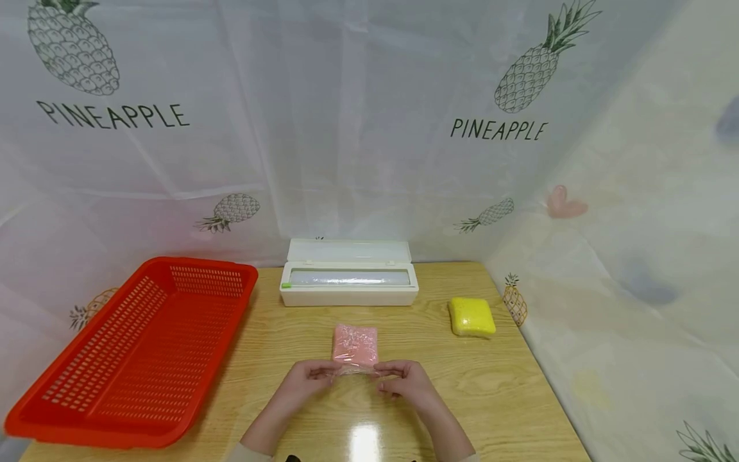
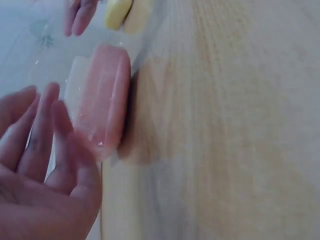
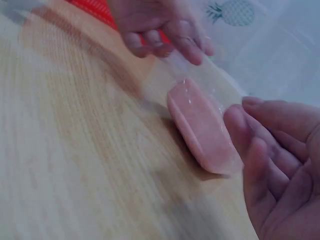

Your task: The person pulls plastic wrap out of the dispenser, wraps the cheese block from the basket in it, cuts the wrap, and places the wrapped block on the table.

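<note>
A pink square block (image 1: pixel 355 345) lies on the table with clear cling film (image 1: pixel 353 369) over it. The film's near edge sticks out toward me, wrinkled and shiny. At its left corner my left hand (image 1: pixel 308 380) pinches the film between thumb and fingers. My right hand (image 1: pixel 407 383) pinches the right corner the same way. In the left wrist view the pink block (image 2: pixel 105 95) is seen edge-on beside the left hand (image 2: pixel 50 175). The right wrist view shows the block (image 3: pixel 202 130) between both hands, with the right hand (image 3: pixel 285 155) close to its near end.
Behind the block stands a white cling film dispenser (image 1: pixel 349 296), lid raised, with a film roll inside. A yellow block (image 1: pixel 471 317) with a shiny surface lies to the right. At the left is a red plastic basket (image 1: pixel 213 359). A pineapple-print curtain (image 1: pixel 358 128) hangs behind the table.
</note>
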